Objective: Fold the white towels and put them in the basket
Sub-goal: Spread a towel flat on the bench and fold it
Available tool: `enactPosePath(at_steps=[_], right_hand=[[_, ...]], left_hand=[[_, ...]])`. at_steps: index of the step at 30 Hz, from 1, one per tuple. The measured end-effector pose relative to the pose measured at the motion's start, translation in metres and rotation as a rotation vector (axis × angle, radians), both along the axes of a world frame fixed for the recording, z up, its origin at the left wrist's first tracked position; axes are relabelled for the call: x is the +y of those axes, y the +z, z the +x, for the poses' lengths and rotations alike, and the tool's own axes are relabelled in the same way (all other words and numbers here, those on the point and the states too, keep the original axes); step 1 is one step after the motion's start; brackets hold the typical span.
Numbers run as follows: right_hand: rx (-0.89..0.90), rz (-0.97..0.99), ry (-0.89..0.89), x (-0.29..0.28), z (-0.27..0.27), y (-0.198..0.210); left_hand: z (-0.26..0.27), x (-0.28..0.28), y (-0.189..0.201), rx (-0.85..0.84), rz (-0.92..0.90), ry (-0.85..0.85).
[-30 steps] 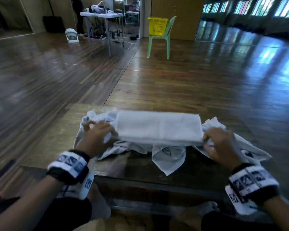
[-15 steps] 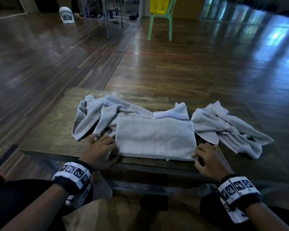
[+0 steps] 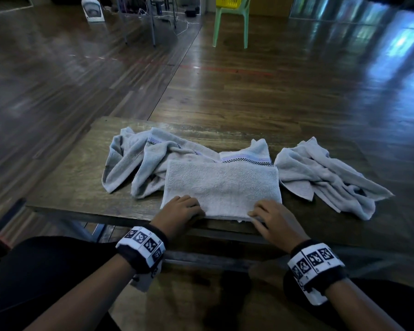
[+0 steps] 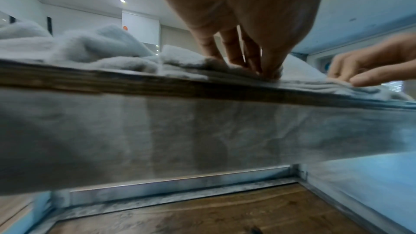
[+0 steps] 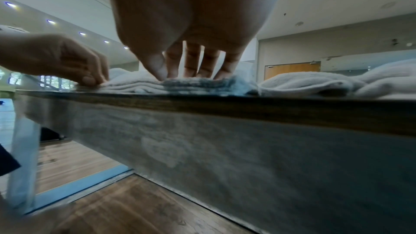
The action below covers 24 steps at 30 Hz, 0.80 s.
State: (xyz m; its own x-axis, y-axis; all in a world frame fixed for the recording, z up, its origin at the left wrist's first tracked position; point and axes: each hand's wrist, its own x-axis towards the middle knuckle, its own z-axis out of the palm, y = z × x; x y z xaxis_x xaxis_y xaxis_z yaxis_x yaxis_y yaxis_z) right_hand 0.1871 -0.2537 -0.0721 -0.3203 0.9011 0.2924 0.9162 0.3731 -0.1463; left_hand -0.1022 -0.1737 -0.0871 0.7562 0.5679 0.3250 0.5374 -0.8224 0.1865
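The folded towel (image 3: 222, 187) lies flat in the lower middle of the head view, its near edge along the front edge of the wooden surface (image 3: 77, 187). In the wrist views it shows as a stack of several layers. The left hand (image 3: 179, 215) rests on the towel's near left corner, fingers bent down with the tips pressing into the cloth (image 4: 265, 70). The right hand (image 3: 276, 219) sits at the near right corner; its thumb and fingertips (image 5: 157, 72) come down on the top layer at the edge. Whether either hand actually pinches the cloth or only presses on it, I cannot tell.

Behind and to the left of the folded towel, touching it, lies a crumpled towel (image 3: 139, 163) with a striped, checked border. A second crumpled towel (image 3: 325, 177) lies at the right of the surface, just beside the folded one.

At the top of the frame, well beyond the surface on the dark wooden floor (image 3: 273, 91), stands a green chair (image 3: 230, 22) carrying a yellow basket (image 3: 231, 1), only partly in view.
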Motion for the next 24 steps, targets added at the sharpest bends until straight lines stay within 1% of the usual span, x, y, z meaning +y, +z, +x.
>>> enactPosePath(at_steps=[3, 7, 9, 11, 14, 17, 19, 21, 22, 24], right_hand=[[0.040, 0.029, -0.032, -0.005, 0.018, -0.004], [0.097, 0.031, -0.079, -0.010, 0.031, -0.004], [0.084, 0.037, -0.105, -0.009, 0.031, 0.001], [0.037, 0.063, -0.114, -0.003, 0.026, 0.009], [-0.012, 0.124, -0.088, 0.014, 0.001, 0.033], [-0.003, 0.144, -0.035, 0.040, -0.042, 0.061], [-0.023, 0.118, 0.001, 0.060, -0.071, 0.072], [-0.056, 0.095, 0.033, 0.081, -0.097, 0.078], [-0.068, 0.079, 0.050, 0.091, -0.109, 0.080], [-0.106, -0.027, 0.063, 0.110, -0.129, 0.083]], left_hand=[[-0.020, 0.006, 0.000, -0.083, -0.032, 0.036], [-0.042, 0.006, 0.003, -0.109, -0.057, 0.086], [-0.049, 0.004, 0.004, -0.142, -0.070, 0.142], [-0.052, 0.000, 0.007, -0.166, -0.068, 0.237], [-0.052, -0.001, 0.011, -0.207, -0.086, 0.484], [-0.050, -0.001, 0.015, -0.211, -0.231, 0.718], [-0.046, -0.001, 0.018, -0.134, -0.329, 0.782], [-0.042, -0.002, 0.021, -0.052, -0.379, 0.823], [-0.041, -0.003, 0.022, -0.028, -0.397, 0.845], [-0.038, -0.005, 0.024, -0.023, -0.416, 0.877]])
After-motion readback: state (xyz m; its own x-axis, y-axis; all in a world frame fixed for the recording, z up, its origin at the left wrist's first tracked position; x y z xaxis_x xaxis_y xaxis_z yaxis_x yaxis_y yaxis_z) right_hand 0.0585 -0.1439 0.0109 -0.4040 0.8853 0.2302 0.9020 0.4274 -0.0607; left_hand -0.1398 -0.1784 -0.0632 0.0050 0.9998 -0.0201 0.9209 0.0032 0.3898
